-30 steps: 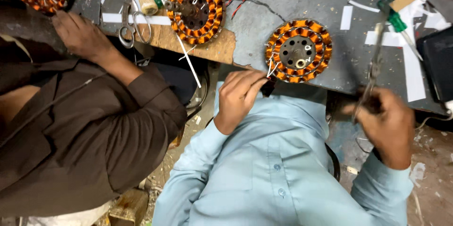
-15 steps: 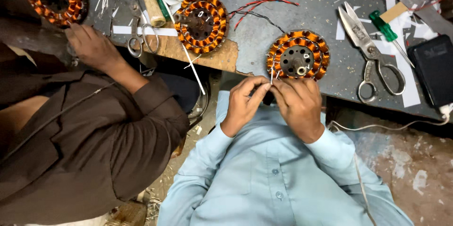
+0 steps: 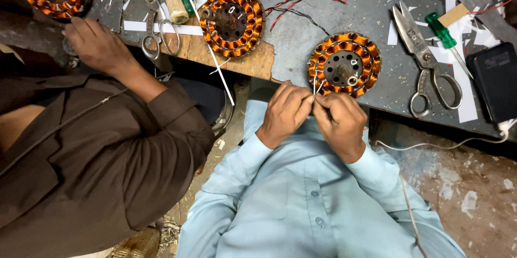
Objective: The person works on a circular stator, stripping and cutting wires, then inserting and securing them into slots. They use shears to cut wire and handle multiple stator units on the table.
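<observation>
You're pinching thin wire ends (image 3: pixel 316 86) w/ both hands, left hand (image 3: pixel 285 111) & right hand (image 3: pixel 340 120) pressed close together, just below the copper-wound stator (image 3: pixel 344 65) sitting at the bench edge (image 3: pixel 301 37); scissors (image 3: pixel 425 58) lying beside it.

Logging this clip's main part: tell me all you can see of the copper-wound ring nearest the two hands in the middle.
The wound ring is a round motor core with orange-copper coils around a dark metal hub with holes. It lies flat on the grey bench, near its front edge. Thin pale wire ends rise from its near side, pinched by the left hand and right hand. Large scissors lie to one side, apart.
</observation>
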